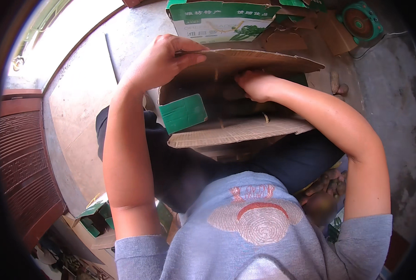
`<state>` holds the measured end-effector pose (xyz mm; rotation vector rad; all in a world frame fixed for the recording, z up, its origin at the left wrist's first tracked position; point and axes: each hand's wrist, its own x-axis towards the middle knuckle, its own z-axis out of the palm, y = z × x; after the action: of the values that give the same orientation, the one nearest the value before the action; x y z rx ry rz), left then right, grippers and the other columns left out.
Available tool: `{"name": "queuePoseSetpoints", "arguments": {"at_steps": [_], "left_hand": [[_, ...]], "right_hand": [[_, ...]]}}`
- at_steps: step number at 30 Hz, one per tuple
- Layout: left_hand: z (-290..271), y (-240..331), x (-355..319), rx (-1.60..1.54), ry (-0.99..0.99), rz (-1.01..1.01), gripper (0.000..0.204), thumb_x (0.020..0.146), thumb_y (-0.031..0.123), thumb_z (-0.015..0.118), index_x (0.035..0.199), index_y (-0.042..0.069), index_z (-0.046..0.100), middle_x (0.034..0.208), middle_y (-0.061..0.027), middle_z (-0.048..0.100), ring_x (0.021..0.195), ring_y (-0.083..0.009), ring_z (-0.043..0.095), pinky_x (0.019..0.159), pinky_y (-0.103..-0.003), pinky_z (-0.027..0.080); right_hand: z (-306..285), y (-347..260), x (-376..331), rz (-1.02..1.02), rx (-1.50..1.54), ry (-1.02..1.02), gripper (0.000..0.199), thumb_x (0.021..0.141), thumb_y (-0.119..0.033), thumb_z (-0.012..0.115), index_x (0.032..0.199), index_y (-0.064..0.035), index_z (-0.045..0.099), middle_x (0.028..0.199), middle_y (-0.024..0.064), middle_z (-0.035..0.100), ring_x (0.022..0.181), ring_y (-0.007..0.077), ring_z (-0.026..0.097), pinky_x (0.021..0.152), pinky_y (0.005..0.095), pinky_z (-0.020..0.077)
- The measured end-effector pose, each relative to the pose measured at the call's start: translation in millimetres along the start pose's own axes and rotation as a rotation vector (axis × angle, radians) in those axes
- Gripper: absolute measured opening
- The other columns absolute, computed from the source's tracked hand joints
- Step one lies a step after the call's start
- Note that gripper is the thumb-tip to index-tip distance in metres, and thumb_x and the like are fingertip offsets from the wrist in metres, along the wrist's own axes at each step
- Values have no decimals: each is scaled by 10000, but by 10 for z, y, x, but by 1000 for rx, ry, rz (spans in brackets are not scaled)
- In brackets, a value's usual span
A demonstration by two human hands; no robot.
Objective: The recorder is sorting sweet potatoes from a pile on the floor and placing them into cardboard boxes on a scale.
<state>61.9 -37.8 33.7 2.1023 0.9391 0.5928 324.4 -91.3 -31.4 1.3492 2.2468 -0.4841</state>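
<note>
An open cardboard box lies in front of my lap, its brown inside facing me and a green end flap folded out at its left. My left hand pinches the top edge of its far panel between thumb and fingers. Inside the box is my right hand, its fingers curled against the dark interior. What those fingers hold, if anything, is hidden in shadow. A short yellowish cord end pokes through the near panel.
Beyond the box stands a white and green carton. A round green appliance with a cable sits at the far right, near some brown lumps. Rounded brown produce is piled by my right elbow. Left are a wooden door and an open green carton.
</note>
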Motion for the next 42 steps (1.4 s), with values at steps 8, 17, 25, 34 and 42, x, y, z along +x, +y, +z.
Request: {"name": "queuePoseSetpoints", "arguments": {"at_steps": [8, 17, 25, 34, 42], "left_hand": [[6, -48, -104, -33, -2, -51, 199, 905, 135, 741, 1072, 29, 759, 878, -151, 743, 773, -180, 685, 755, -323, 544], [23, 33, -43, -262, -18, -37, 386, 1058, 265, 537, 1328, 7, 635, 1291, -115, 676, 1205, -219, 616, 1066, -345, 439], [-307, -89, -240, 38, 220, -66, 580, 1100, 429, 311, 1404, 0, 555, 1427, -176, 563, 1375, -306, 496, 1186, -479, 360], [-397, -245, -724, 3, 275, -340, 489, 1094, 272, 410, 1492, -10, 433, 1516, -195, 450, 1393, -324, 470, 1184, -460, 376], [-162, -655, -926, -122, 311, -512, 542, 1086, 327, 454, 1538, 39, 377, 1547, -151, 446, 1418, -305, 453, 1199, -465, 329]], "right_hand": [[-758, -3, -1024, -309, 418, 547, 356, 883, -88, 673, 1233, -37, 630, 1117, 204, 696, 1058, 395, 655, 904, 468, 526], [126, 1360, -3533, 558, 741, 1187, 298, 978, -101, 645, 1269, -34, 650, 1144, 64, 705, 1062, 135, 653, 934, 279, 519], [3740, 1589, -5083, 1170, 955, 754, 355, 937, -126, 689, 1265, -5, 630, 1104, 150, 714, 1041, 219, 664, 928, 333, 515], [6026, 338, -5673, 1934, 1562, 321, 457, 920, -114, 669, 1351, -43, 536, 1172, 154, 648, 988, 316, 639, 829, 416, 544], [6864, -245, -5408, 2188, 1502, 136, 782, 835, -297, 783, 1475, -82, 387, 1409, 187, 514, 1267, 366, 511, 1035, 497, 459]]}}
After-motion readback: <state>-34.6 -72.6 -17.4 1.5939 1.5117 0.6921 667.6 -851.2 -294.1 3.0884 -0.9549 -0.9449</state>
